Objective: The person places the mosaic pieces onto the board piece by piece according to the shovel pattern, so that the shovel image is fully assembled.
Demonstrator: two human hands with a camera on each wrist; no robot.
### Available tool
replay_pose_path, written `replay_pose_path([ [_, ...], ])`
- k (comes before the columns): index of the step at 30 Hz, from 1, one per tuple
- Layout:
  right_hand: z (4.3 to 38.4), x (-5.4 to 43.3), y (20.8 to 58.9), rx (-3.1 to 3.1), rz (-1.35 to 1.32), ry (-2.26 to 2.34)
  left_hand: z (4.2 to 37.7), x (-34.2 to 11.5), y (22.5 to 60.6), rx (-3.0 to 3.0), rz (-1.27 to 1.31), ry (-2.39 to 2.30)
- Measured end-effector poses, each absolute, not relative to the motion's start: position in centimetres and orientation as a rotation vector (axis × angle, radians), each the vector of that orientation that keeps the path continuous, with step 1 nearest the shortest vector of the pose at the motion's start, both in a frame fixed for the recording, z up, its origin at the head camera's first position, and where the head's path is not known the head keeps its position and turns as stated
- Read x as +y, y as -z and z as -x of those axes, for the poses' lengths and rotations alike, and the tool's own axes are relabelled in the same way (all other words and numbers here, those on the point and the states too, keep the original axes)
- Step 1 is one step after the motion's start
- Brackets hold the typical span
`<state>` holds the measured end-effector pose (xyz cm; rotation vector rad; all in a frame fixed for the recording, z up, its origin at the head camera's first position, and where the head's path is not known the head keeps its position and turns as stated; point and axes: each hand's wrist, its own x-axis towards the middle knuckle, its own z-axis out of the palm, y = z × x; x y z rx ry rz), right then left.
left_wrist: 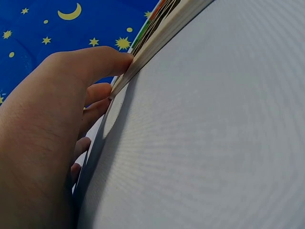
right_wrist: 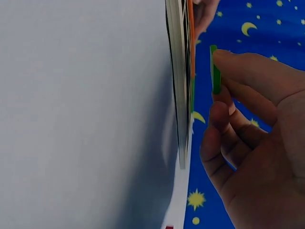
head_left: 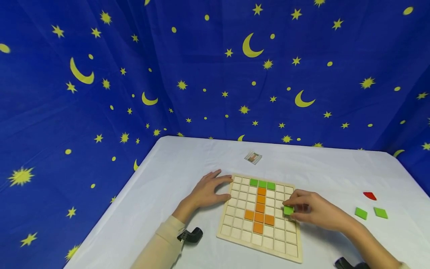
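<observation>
Right hand pinches a green tile above the gridded board

The green tile sits between thumb and fingertips over the right side of the board; the right wrist view shows a gap between it and the board's face. The left hand has its fingers spread and its fingertips touching the board's left edge, with no piece in its grasp.

The right hand and its tile hide several cells and part of the board's right edge. On the board, three placed green tiles lie side by side in the top row. Below the middle one runs a column of orange tiles, with one more on each side of its fourth.

Well to the right of the board, beyond the right hand, lie a red piece with one curved side and two loose green tiles, near each other but apart. Behind the board is a small printed card, its grid too small to read.

A black device juts from the left wrist beside a beige sleeve. A white cloth covers the table; blue curtains with yellow moons and stars stand behind and at both sides.
</observation>
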<state>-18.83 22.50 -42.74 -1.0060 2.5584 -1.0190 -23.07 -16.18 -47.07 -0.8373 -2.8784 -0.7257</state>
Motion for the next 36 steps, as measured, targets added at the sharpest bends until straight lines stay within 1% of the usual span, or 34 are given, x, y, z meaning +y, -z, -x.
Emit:
replay_pose_path([
  [16,19.2,18.3,42.7,2.524,1.188,1.035,23.1,-16.1,47.1,-2.905,0.829,0.714],
  [23,19.3,16.2,42.4,2.491,1.174,1.004,23.3,-16.2,47.2,-2.915,0.815,0.701],
  [30,19.0,14.6,42.2,2.498,1.262,0.946,23.4,-16.1,47.0,-2.922,0.811,0.693],
  [36,18.4,13.3,42.5,2.483,1.252,0.894,23.3,-16.1,46.8,-2.928,0.82,0.691],
])
